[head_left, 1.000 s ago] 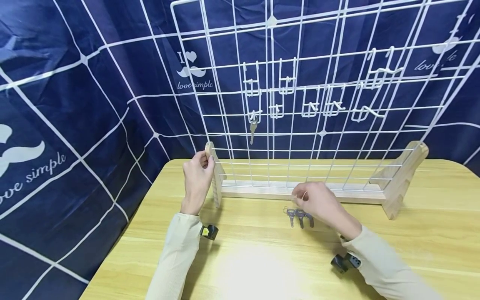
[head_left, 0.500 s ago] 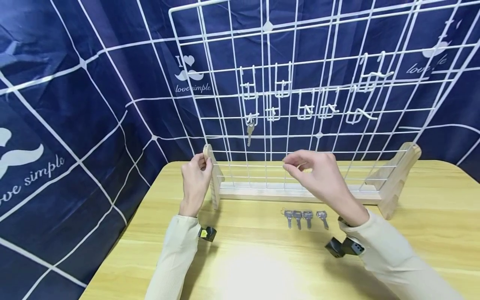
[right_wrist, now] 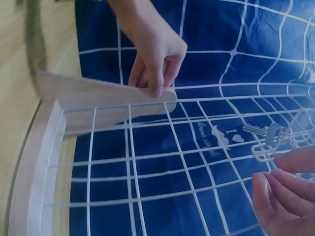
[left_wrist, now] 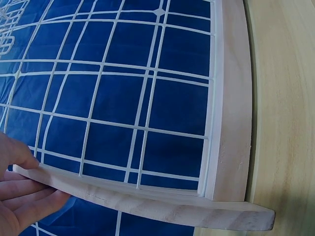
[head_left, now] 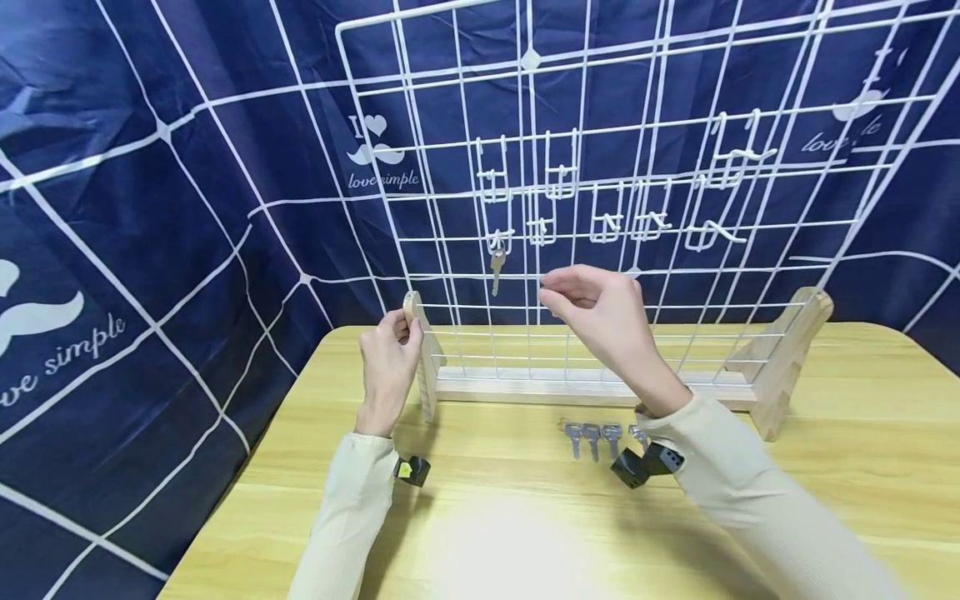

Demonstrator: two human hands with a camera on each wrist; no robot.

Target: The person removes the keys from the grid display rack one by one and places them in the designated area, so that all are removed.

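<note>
My left hand (head_left: 390, 362) grips the top of the wooden side foot (head_left: 422, 350) of a white wire grid rack (head_left: 576, 250). The left wrist view shows its fingers (left_wrist: 37, 206) under the wood. My right hand (head_left: 600, 312) is raised before the grid with thumb and fingertips drawn together in a pinch. A small dark bit shows at its fingertips; the thing is mostly hidden and its kind cannot be told. Close to these fingers, a key (head_left: 497, 268) hangs from a lower-left white hook (head_left: 499, 242); the right wrist view shows this key (right_wrist: 270, 132) too.
Several keys (head_left: 591, 433) lie in a row on the wooden table (head_left: 495, 475), the rightmost partly covered by the right wrist's camera (head_left: 645, 465). More white hooks (head_left: 603, 225) hang on the grid. A dark blue patterned cloth (head_left: 187, 208) stands behind and to the left.
My right hand has risen from beside the keys on the table and moved left toward the hanging key. My left hand keeps its hold on the wooden foot. The head view has shifted slightly.
</note>
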